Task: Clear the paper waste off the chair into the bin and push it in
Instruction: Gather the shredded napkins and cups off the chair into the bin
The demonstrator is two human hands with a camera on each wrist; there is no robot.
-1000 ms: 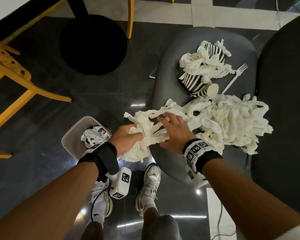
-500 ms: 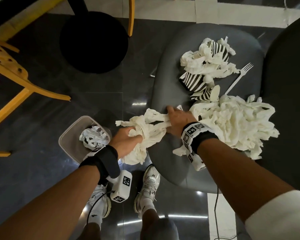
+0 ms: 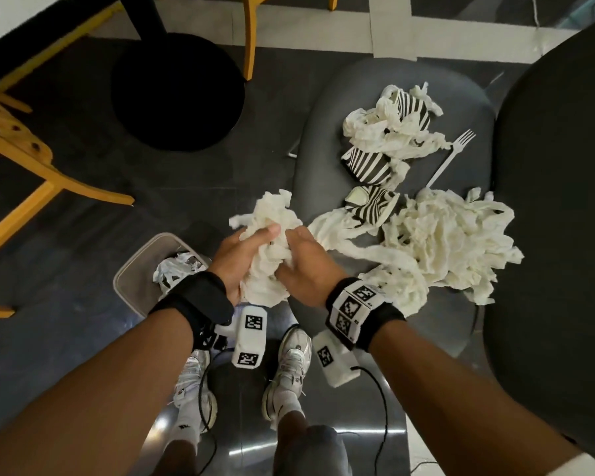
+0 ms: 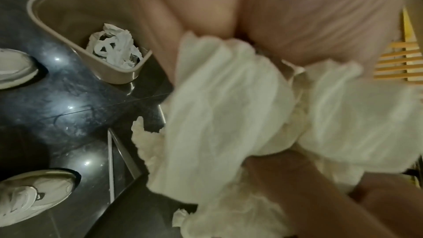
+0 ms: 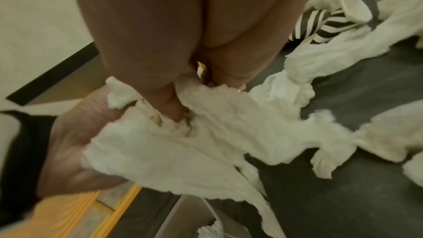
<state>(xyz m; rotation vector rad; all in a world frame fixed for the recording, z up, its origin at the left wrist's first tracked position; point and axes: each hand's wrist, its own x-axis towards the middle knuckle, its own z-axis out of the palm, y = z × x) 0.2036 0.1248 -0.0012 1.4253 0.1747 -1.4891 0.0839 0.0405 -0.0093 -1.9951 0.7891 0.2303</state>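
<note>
Both my grips are closed on one thing: the left hand [image 3: 241,259] and the right hand [image 3: 306,266] bunch a wad of paper [image 3: 272,245] between them, fingers curled into it, at the middle of the head view, over the chair's [image 3: 316,159] left edge. I judge this the gathering step; next I must carry the wad down-left to the bin [image 3: 131,273], drop it and press it in. Strands trail toward the large paper heap [image 3: 440,245] at centre right, so I expect drag. A striped cup [image 3: 366,164] and a white fork [image 3: 450,156] lie on the seat above the heap. The bin, already holding some paper, stands on dark glossy floor beside my shoes [image 3: 287,376]; yellow chair legs [image 3: 31,156] sit upper left.
</note>
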